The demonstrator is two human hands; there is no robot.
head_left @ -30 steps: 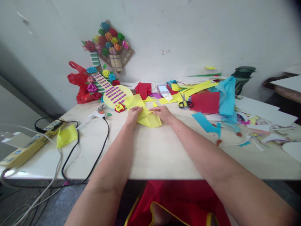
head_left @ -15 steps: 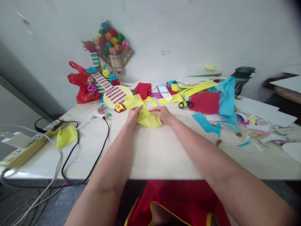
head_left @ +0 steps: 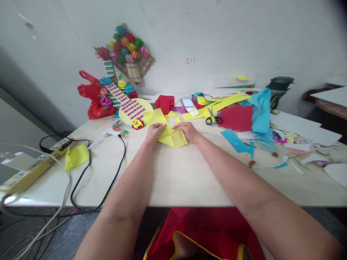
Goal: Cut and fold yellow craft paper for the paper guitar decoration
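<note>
Both hands pinch a creased sheet of yellow crepe paper (head_left: pixel 173 138) above the table. My left hand (head_left: pixel 155 132) is closed on its left side, and my right hand (head_left: pixel 189 130) grips the right side between thumb and fingers. Part of the yellow paper rises behind my left hand, in front of a cardboard guitar (head_left: pixel 135 109) with purple stripes. A red and yellow paper rose (head_left: pixel 137 124) lies by the guitar's body. To the right, black-handled scissors (head_left: pixel 213 117) rest beside a folded red paper (head_left: pixel 235 118).
A glue gun (head_left: pixel 112 130) with a black cord lies left, near a yellow power strip (head_left: pixel 29 168) and a loose yellow paper square (head_left: pixel 77 156). Blue paper (head_left: pixel 261 112) and mixed scraps (head_left: pixel 306 150) cover the right side. A phone (head_left: pixel 188 104) lies at the back. Paper flowers (head_left: pixel 127 47) lean against the wall.
My left hand has shifted slightly, its fingers now further along the yellow paper towards my right hand. Everything else looks the same.
</note>
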